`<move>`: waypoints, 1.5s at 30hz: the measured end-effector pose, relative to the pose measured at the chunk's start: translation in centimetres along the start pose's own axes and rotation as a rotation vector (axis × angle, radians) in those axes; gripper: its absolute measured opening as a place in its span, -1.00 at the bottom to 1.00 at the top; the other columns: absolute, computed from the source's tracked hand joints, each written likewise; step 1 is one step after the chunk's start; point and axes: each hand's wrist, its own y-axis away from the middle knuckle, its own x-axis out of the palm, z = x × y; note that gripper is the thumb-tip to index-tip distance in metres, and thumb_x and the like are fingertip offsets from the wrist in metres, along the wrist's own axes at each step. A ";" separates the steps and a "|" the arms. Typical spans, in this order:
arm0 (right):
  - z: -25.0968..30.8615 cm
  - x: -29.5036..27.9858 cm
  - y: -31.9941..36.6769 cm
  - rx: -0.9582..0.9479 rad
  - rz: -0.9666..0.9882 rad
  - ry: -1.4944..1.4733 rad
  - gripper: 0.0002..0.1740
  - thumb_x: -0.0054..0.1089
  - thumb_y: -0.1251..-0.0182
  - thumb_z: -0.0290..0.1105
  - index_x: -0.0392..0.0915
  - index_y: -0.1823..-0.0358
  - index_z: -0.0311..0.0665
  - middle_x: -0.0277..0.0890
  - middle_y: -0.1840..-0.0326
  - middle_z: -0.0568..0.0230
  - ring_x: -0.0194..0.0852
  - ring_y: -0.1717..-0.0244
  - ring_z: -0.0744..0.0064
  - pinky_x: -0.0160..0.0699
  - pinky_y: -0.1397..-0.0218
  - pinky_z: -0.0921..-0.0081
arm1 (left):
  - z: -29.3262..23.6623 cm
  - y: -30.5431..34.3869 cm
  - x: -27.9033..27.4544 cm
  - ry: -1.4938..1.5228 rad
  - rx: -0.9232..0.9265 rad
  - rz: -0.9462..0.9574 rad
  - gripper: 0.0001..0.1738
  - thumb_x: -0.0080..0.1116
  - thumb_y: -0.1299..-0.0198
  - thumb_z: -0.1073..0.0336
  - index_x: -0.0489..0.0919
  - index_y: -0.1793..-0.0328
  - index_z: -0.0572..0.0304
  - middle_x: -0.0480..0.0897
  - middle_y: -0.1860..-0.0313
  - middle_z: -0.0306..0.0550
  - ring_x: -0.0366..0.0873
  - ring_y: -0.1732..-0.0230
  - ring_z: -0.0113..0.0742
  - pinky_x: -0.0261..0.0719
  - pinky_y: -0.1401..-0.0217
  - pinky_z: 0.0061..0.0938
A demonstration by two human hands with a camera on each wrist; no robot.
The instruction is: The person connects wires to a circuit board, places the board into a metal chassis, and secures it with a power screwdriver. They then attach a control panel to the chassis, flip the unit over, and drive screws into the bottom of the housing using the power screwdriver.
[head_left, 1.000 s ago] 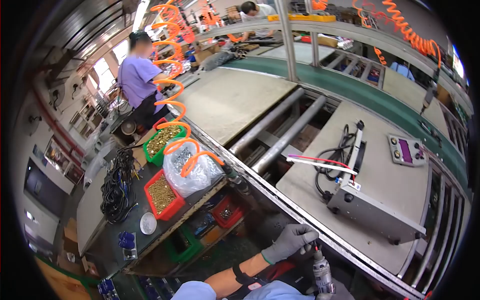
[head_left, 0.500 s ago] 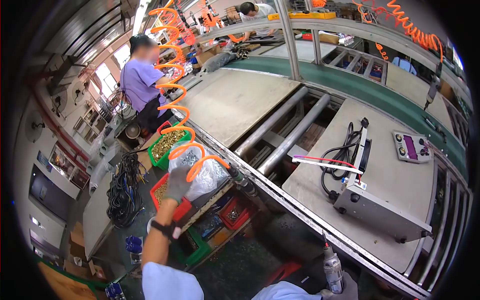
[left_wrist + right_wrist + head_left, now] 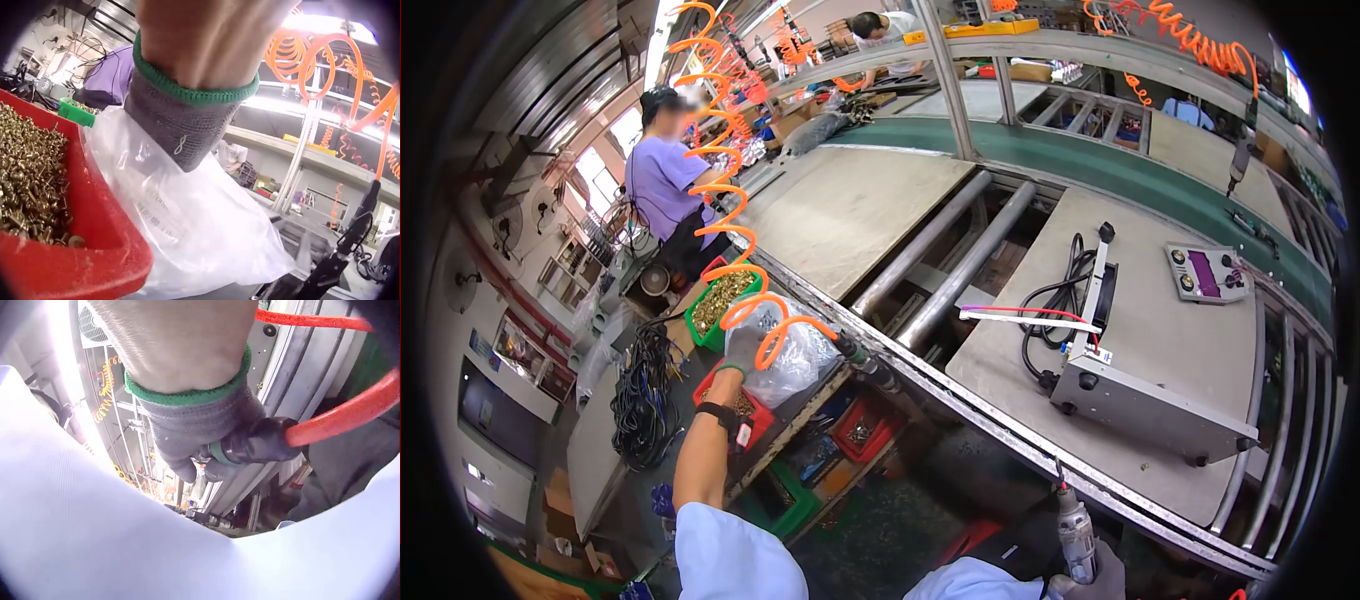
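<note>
The gloved left hand (image 3: 746,348) reaches into the clear plastic bag (image 3: 792,366) beside the red bin of brass screws (image 3: 745,405). In the left wrist view the glove (image 3: 181,122) goes down behind the white bag (image 3: 187,231), its fingers hidden, with the red bin (image 3: 112,262) alongside. Low in the head view, the gloved right hand (image 3: 1100,578) grips a metal power screwdriver (image 3: 1076,540), bit pointing up. The right wrist view shows the right hand (image 3: 200,431) curled round the tool's dark end (image 3: 259,442), where a red-orange hose (image 3: 350,412) joins.
A metal housing (image 3: 1150,415) with a black cable lies on the board at right, near a control box with a purple panel (image 3: 1203,274). An orange coiled hose (image 3: 745,235) hangs over the bins. Black cables (image 3: 645,400) lie at left. Another person (image 3: 665,185) stands beyond.
The left hand has left the screwdriver's tip, swung across to the bins, and moved slightly farther up into the bag. The right hand keeps its grip on the screwdriver.
</note>
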 end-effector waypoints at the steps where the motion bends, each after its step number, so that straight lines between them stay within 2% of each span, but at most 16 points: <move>1: -0.2 -0.1 0.1 -0.010 -0.015 0.001 -0.38 0.51 -0.13 -0.38 0.49 -0.22 -0.40 0.63 0.09 0.20 0.55 0.10 0.43 0.57 -0.02 0.44 | -0.4 0.1 -0.8 0.048 -0.059 0.010 -0.71 0.38 -0.07 0.17 0.82 0.14 0.17 0.77 0.22 0.23 0.77 0.17 0.08 0.69 0.05 -0.22; 5: -0.8 -0.7 0.2 0.008 -0.034 -0.066 -0.37 0.53 -0.14 -0.39 0.49 -0.24 -0.38 0.62 0.10 0.27 0.52 0.12 0.46 0.55 0.01 0.47 | -2.2 1.9 -4.1 0.177 -0.138 -0.033 -0.64 0.41 -0.11 0.18 0.80 0.06 0.27 0.82 0.26 0.09 0.80 0.20 -0.16 0.70 0.04 -0.34; 8: -1.4 -1.0 0.5 0.048 -0.042 -0.125 -0.36 0.54 -0.15 -0.41 0.49 -0.26 -0.38 0.62 0.08 0.30 0.52 0.11 0.46 0.55 0.00 0.47 | -3.1 3.4 -6.2 0.539 -0.227 0.072 -0.65 0.39 -0.20 0.25 0.77 0.00 0.39 0.81 0.26 -0.02 0.77 0.22 -0.33 0.70 0.07 -0.42; 14: -2.6 -1.6 1.2 0.004 -0.099 -0.094 -0.32 0.51 -0.15 -0.44 0.47 -0.32 -0.39 0.63 -0.03 0.21 0.57 0.02 0.42 0.57 -0.06 0.42 | -6.3 8.8 -8.1 0.975 -0.306 0.158 -0.77 0.28 -0.29 0.36 0.73 0.06 0.43 0.72 0.32 -0.13 0.65 0.29 -0.43 0.62 0.17 -0.49; 16: -3.6 -2.1 1.7 -0.024 -0.152 -0.073 -0.33 0.48 -0.18 -0.40 0.47 -0.33 -0.38 0.64 -0.06 0.16 0.59 0.00 0.40 0.57 -0.07 0.40 | -10.5 11.8 -9.1 0.968 -0.179 0.273 -0.84 0.22 -0.30 0.36 0.68 0.18 0.35 0.67 0.41 -0.18 0.60 0.36 -0.47 0.55 0.26 -0.54; 17: -4.6 -2.2 1.7 -0.030 -0.241 -0.052 -0.30 0.63 0.02 -0.19 0.55 -0.13 -0.38 0.66 0.18 0.22 0.64 0.15 0.37 0.65 -0.03 0.33 | -13.7 13.3 -8.8 0.979 -0.145 0.296 -0.83 0.22 -0.28 0.36 0.68 0.18 0.36 0.67 0.43 -0.16 0.60 0.40 -0.45 0.55 0.29 -0.52; 19: -6.7 -3.1 1.9 -0.117 -0.272 0.013 -0.37 0.59 -0.01 -0.24 0.54 -0.08 -0.38 0.60 0.27 0.32 0.58 0.29 0.47 0.65 0.14 0.41 | -22.4 15.8 -9.5 1.045 -0.128 0.452 -0.81 0.25 -0.26 0.41 0.70 0.10 0.42 0.72 0.41 -0.07 0.68 0.41 -0.40 0.67 0.31 -0.49; 21: -7.1 -4.5 2.9 0.127 -0.225 -0.052 -0.29 0.64 -0.01 -0.17 0.56 -0.17 -0.32 0.68 0.13 0.16 0.63 0.12 0.43 0.63 -0.04 0.36 | -31.2 17.4 -8.6 1.195 -0.100 0.616 -0.83 0.27 -0.23 0.47 0.70 0.09 0.40 0.72 0.42 -0.08 0.68 0.44 -0.40 0.66 0.32 -0.53; 25: -6.7 -5.7 4.5 0.204 -0.337 -0.084 -0.41 0.62 -0.02 -0.23 0.57 -0.04 -0.32 0.63 0.21 0.21 0.57 0.20 0.47 0.60 0.04 0.39 | -46.5 17.0 -4.5 1.175 0.318 0.828 -0.81 0.22 -0.38 0.42 0.74 0.03 0.39 0.73 0.36 -0.16 0.62 0.38 -0.52 0.59 0.29 -0.56; 27: -6.0 -6.1 5.5 0.172 -0.405 -0.058 -0.44 0.61 -0.02 -0.23 0.57 -0.01 -0.32 0.61 0.23 0.22 0.53 0.23 0.49 0.59 0.07 0.40 | -52.8 16.6 -2.1 1.095 0.543 0.825 -0.79 0.17 -0.38 0.40 0.74 0.01 0.37 0.72 0.38 -0.16 0.63 0.39 -0.52 0.63 0.25 -0.51; 28: -5.8 -6.3 6.1 0.158 -0.438 -0.046 -0.45 0.61 -0.03 -0.23 0.56 0.01 -0.32 0.60 0.25 0.23 0.51 0.24 0.50 0.58 0.08 0.40 | -55.6 17.0 -1.6 1.129 0.462 0.817 -0.78 0.20 -0.37 0.36 0.74 0.01 0.36 0.73 0.39 -0.16 0.65 0.37 -0.53 0.63 0.23 -0.47; 31: -6.4 -6.6 7.5 0.126 -0.506 -0.052 -0.44 0.60 -0.03 -0.22 0.56 0.01 -0.33 0.60 0.25 0.23 0.51 0.24 0.51 0.59 0.09 0.40 | -59.5 17.2 0.8 1.071 0.547 0.737 -0.80 0.24 -0.38 0.37 0.74 0.01 0.36 0.72 0.39 -0.17 0.62 0.40 -0.53 0.60 0.27 -0.52; 32: -7.0 -6.7 7.9 0.138 -0.512 -0.073 -0.44 0.60 -0.03 -0.21 0.56 0.00 -0.33 0.61 0.25 0.22 0.53 0.24 0.51 0.59 0.09 0.40 | -59.8 17.0 2.0 0.928 0.799 0.483 -0.79 0.27 -0.36 0.35 0.76 0.01 0.32 0.77 0.34 -0.06 0.68 0.37 -0.43 0.62 0.23 -0.45; 35: -8.7 -6.7 8.5 0.171 -0.529 -0.122 -0.43 0.60 -0.03 -0.20 0.56 -0.01 -0.32 0.62 0.25 0.20 0.57 0.25 0.48 0.61 0.10 0.40 | -59.8 17.4 2.8 0.841 0.882 0.338 -0.80 0.30 -0.31 0.35 0.78 0.05 0.30 0.78 0.27 0.04 0.72 0.31 -0.27 0.63 0.15 -0.39; 36: -8.8 -6.9 8.5 0.177 -0.534 -0.117 -0.42 0.60 -0.03 -0.20 0.56 -0.02 -0.32 0.62 0.26 0.20 0.58 0.25 0.47 0.61 0.10 0.39 | -59.8 17.5 2.6 0.776 0.865 0.345 -0.80 0.30 -0.29 0.35 0.79 0.05 0.28 0.79 0.23 0.09 0.73 0.22 -0.12 0.63 0.08 -0.34; 45: -9.8 -8.7 7.9 0.157 -0.504 -0.110 -0.38 0.59 -0.03 -0.17 0.55 -0.07 -0.32 0.67 0.22 0.10 0.70 0.19 0.32 0.65 0.06 0.33 | -58.0 17.6 0.6 0.712 0.773 0.176 -0.80 0.30 -0.28 0.36 0.80 0.04 0.24 0.74 0.22 0.12 0.71 0.19 -0.04 0.63 0.07 -0.29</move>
